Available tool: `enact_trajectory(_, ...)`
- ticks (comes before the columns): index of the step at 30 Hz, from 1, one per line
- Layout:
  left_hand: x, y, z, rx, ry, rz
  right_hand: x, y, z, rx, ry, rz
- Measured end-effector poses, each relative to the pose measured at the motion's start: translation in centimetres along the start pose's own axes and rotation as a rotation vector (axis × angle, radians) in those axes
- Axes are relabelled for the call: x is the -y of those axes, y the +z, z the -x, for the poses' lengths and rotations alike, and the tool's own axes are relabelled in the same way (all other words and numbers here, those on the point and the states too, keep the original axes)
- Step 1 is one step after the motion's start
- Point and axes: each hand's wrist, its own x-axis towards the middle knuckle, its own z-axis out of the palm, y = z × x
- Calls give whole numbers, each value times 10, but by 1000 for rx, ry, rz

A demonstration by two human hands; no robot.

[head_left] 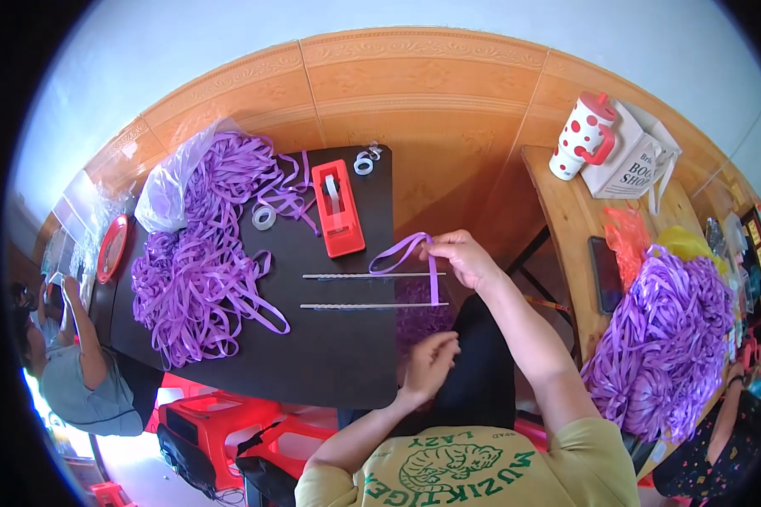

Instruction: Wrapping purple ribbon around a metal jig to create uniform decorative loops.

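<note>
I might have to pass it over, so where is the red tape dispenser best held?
Take the red tape dispenser across the narrow width of its near end, probably coming from the person's side: its body is long, its tape roll sits toward the far end, and the purple ribbon pile lies to its left.
</note>
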Motion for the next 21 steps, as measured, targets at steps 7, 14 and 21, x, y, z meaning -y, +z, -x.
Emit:
enact_trajectory(7,-8,-1,-50,-437,439,-352,-46,-15,5,-46,292,-149)
enact_trajectory(14,-28,8,-71,-415,488,136,-110,-7,42,-151,436,-453)
enact_trajectory(21,-27,-1,-51,-307,77,223,-151,-13,110,91,613,-483)
